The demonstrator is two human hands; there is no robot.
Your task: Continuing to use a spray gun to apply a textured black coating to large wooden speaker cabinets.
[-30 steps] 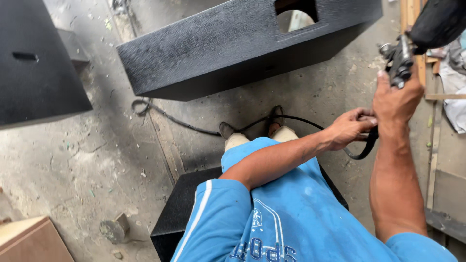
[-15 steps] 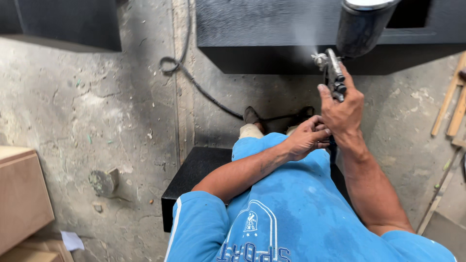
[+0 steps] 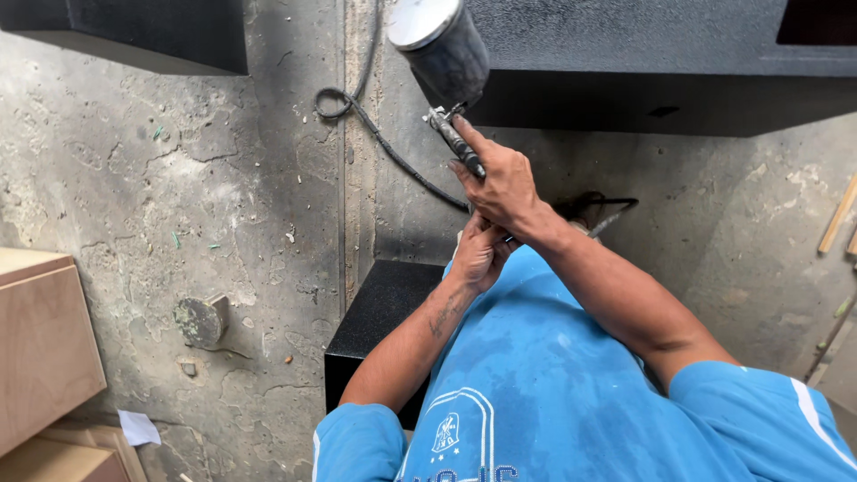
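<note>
My right hand point(image 3: 504, 183) grips the handle of a paint spray gun point(image 3: 457, 143), held up in front of me. Its dark, paint-speckled cup point(image 3: 442, 49) with a metal lid tilts to the upper left. Just under that hand, my left hand point(image 3: 478, 254) is closed around the lower end of the gun, where the black hose joins it. The hose point(image 3: 375, 134) loops over the concrete floor behind. A large black textured box point(image 3: 669, 62) lies just past the gun.
Another black box point(image 3: 152, 31) sits at the top left, and a small black box point(image 3: 379, 312) is under my knees. A plain wooden cabinet point(image 3: 40, 348) stands at the left edge. Wooden strips point(image 3: 839, 214) lie at the right. The floor is cracked and paint-stained.
The spray gun has swung from the right edge of the view to the upper middle, and my left hand has come up close under my right. The view has turned towards the left.
</note>
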